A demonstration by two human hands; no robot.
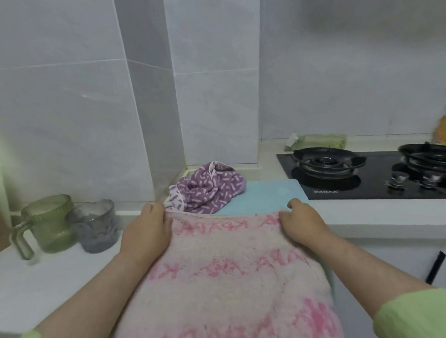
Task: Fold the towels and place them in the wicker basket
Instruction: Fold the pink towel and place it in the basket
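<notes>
- Table (pixel 54 276): white kitchen worktop along a tiled wall, serving as the folding surface. It carries every item below.
- Pink towel (pixel 223 285): lettered terry, spread flat from the near edge of the table towards the wall. Its far edge overlaps the blue towel. It is probably stretched out so the corners can be squared before a fold. No fold can be seen in it yet.
- Gas hob (pixel 372 184): black glass with two burners, set into the table on the right, well apart from the pink towel.
- Blue towel (pixel 264 197): lies flat beside the hob, partly under the other two towels, awaiting its turn.
- Purple towel (pixel 210 192): crumpled in a heap on the blue towel near the wall corner, unfolded.
- Left hand (pixel 145 232): fingers curled over the far left corner of the pink towel, gripping it.
- Right hand (pixel 302 224): grips the far right corner likewise, so the two hands hold the edge taut between them.
- Green mug (pixel 51 224) and grey mug (pixel 95 227): stand touching at the left, out of the folding area.
- Wicker basket: not in view.
</notes>
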